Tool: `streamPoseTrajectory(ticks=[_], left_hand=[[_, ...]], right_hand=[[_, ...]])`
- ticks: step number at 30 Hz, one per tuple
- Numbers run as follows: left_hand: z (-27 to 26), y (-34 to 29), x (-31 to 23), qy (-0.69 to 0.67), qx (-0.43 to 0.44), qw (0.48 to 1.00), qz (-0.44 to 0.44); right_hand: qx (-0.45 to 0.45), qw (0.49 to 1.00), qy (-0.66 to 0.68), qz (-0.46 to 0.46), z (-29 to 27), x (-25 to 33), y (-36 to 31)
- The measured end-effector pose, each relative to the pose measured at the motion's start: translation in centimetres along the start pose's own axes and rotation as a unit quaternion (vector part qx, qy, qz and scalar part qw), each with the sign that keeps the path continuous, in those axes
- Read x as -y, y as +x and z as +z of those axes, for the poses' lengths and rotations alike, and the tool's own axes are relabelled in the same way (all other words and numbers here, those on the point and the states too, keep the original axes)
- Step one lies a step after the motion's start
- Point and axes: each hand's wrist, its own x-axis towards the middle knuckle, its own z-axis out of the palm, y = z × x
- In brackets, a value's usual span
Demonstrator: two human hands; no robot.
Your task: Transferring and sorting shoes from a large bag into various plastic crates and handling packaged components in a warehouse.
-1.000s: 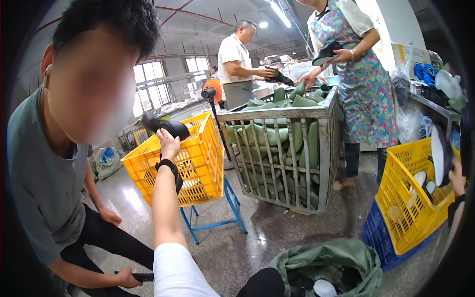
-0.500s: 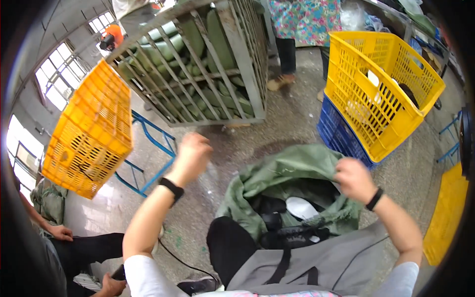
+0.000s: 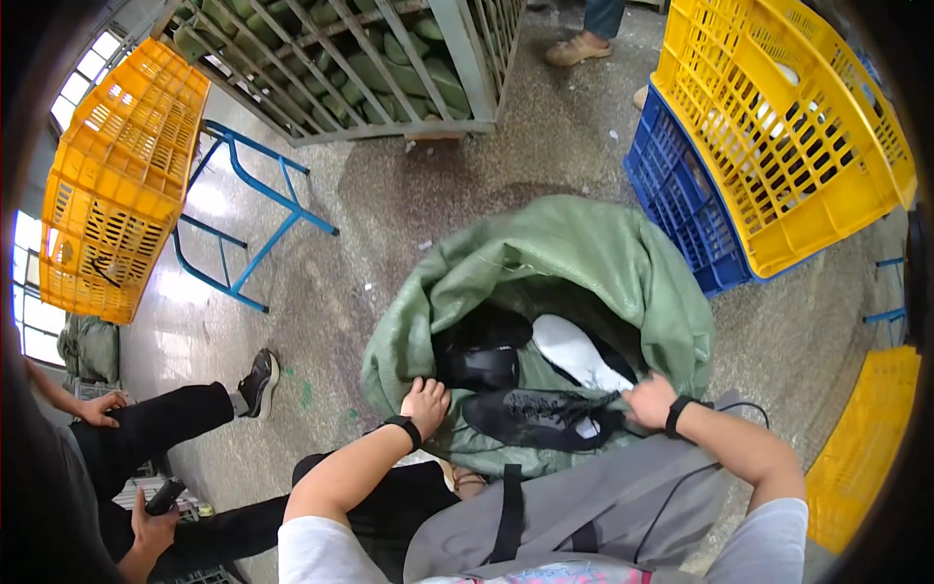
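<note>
A green woven sack (image 3: pixel 564 229) stands wide-mouthed on the floor in front of me, with several shoes inside. One shoe (image 3: pixel 574 352) shows its white sole. Next to it lies a black shoe (image 3: pixel 477 365), and a black lace-up shoe (image 3: pixel 540 419) is nearest me. My left hand (image 3: pixel 425 406) is closed over the sack's near left rim, beside the black shoes. At the near right rim, my right hand (image 3: pixel 650 399) is closed on the sack, right against the end of the white-soled shoe; whether its fingers also touch that shoe is unclear.
A yellow crate (image 3: pixel 778 146) sits on a blue crate (image 3: pixel 686 185) at right. At left, an orange crate (image 3: pixel 122 175) is by a blue metal stand (image 3: pixel 258 219). A barred metal cage (image 3: pixel 389 68) holds green items. A seated person's leg (image 3: pixel 185 419) reaches in from the left.
My left hand came down from the air to the sack's left rim. My right hand moved down and toward me along the rim. The sack's mouth is wider, and the view has tilted downward.
</note>
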Motion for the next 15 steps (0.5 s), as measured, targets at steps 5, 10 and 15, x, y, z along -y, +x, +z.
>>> streamPoseTrajectory(ticks=[5,10,15], left_hand=[[-3.2,-0.2,-3.5,-0.138,-0.023,0.99,0.009],[-1.2,0.1,-3.0,-0.237,0.239,0.942,-0.015],[9.5,-2.3,0.5,-0.289,0.117,0.95,0.022]], right_hand=[[-0.378,0.921,0.05,0.073,-7.4,-0.2,4.5],[-0.011,0.966,-0.044,-0.256,-5.1,5.9,3.5],[-0.089,0.956,-0.148,-0.236,2.3,6.4,4.6]])
